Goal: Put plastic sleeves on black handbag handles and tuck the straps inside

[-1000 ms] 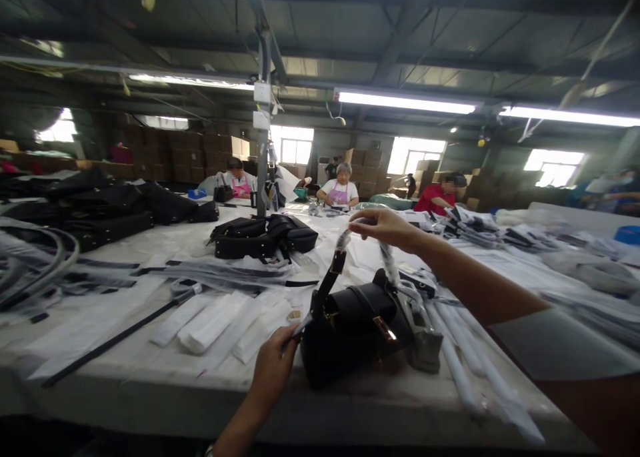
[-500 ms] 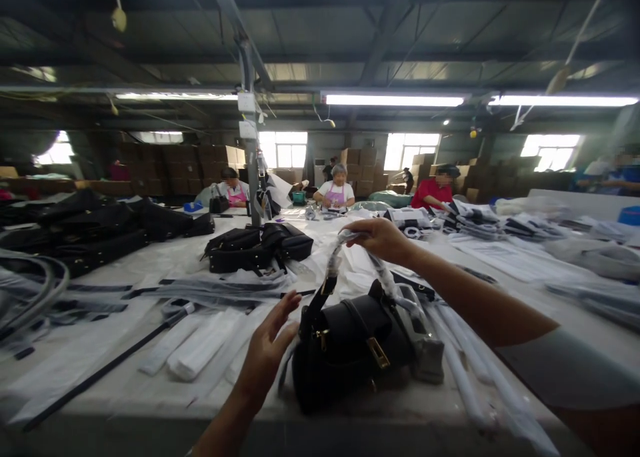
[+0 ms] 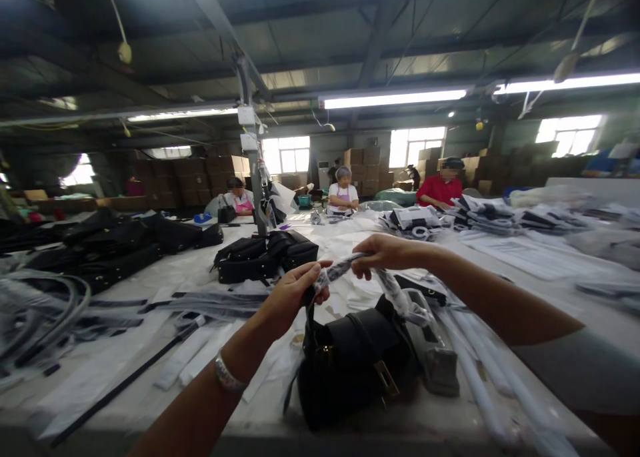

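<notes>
A black handbag (image 3: 357,360) with a gold clasp sits upright near the table's front edge. Its handle (image 3: 340,272), wrapped in clear plastic, arches above the bag. My right hand (image 3: 383,253) is closed round the top of that handle. Lower on the left side of it, my left hand (image 3: 297,293) grips the same wrapped handle between thumb and fingers. A grey tape dispenser (image 3: 440,370) stands just right of the bag, partly hidden behind it.
Black bags (image 3: 267,253) lie in a pile beyond my left hand, with a larger heap (image 3: 120,240) further left. Wrapped straps (image 3: 195,301) and white paper strips (image 3: 200,353) cover the left. White rolls (image 3: 477,377) lie at right. A metal post (image 3: 259,197) rises ahead; co-workers sit beyond.
My left hand has moved up from beside the bag, fingers spread, and closed on the handle. My right hand keeps its hold, slightly lower in view. The camera view has shifted a little.
</notes>
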The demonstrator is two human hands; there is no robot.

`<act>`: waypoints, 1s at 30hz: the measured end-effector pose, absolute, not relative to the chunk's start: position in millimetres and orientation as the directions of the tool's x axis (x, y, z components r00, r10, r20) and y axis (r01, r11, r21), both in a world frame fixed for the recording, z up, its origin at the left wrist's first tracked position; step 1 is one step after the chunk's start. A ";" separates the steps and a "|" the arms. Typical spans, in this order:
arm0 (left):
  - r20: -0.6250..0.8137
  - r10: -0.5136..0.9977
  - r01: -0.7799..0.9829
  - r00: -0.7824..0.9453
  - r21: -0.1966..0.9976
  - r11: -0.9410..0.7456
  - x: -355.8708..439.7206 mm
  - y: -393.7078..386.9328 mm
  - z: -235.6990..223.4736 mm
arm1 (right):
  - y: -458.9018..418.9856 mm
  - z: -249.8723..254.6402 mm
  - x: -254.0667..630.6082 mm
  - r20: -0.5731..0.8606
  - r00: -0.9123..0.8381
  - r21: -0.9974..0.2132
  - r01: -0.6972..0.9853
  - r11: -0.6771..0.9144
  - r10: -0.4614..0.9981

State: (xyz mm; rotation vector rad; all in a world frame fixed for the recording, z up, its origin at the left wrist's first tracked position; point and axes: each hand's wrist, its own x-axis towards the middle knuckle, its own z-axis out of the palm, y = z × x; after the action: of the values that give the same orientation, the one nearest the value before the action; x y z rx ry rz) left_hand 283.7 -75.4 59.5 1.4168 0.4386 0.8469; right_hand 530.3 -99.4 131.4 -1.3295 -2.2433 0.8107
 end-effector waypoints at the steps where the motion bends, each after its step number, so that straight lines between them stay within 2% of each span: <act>1: 0.229 0.725 -0.263 0.649 0.962 -0.068 282.4 -76.4 57.1 | -99.3 129.6 532.3 0.004 -0.484 -0.716 0.609 0.340 0.875; 4: 0.224 0.705 -0.240 0.673 0.968 -0.078 279.8 -81.6 48.6 | -98.8 122.0 537.3 -0.021 -0.477 -0.832 0.495 0.249 0.878; 7: 0.219 0.698 -0.213 0.681 0.972 -0.097 277.5 -85.7 41.2 | -99.7 116.2 542.7 -0.009 -0.469 -0.880 0.424 0.216 0.883; 12: 0.244 0.668 -0.182 0.704 0.970 -0.162 275.7 -83.3 28.9 | -104.4 119.0 548.8 0.056 -0.442 -0.856 0.440 0.270 0.895; 17: 0.263 0.663 -0.117 0.701 0.959 -0.256 273.5 -74.8 9.0 | -110.3 125.5 547.6 0.028 -0.315 -0.766 0.603 0.223 0.949; 21: 0.251 0.695 -0.190 0.674 0.968 -0.165 267.1 -72.8 1.3 | -112.8 122.5 550.8 0.159 -0.245 -0.670 0.685 0.286 0.957; 24: 0.244 0.702 -0.244 0.669 0.964 -0.103 261.8 -73.2 0.2 | -115.5 116.5 554.8 0.193 -0.206 -0.676 0.681 0.282 0.959; 26: 0.233 0.702 -0.253 0.673 0.964 -0.077 258.1 -72.3 -1.5 | -119.4 112.6 556.0 0.124 -0.252 -0.717 0.646 0.263 0.960; 30: 0.184 0.732 -0.308 0.656 0.951 0.038 250.3 -66.4 -5.3 | -127.5 107.6 555.2 0.007 -0.326 -0.886 0.436 0.157 0.945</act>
State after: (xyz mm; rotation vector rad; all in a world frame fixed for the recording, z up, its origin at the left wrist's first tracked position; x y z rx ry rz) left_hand 250.3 -66.4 -5.3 1.3040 0.4041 0.8320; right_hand 555.2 -127.5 107.6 -1.3119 -1.8488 1.1142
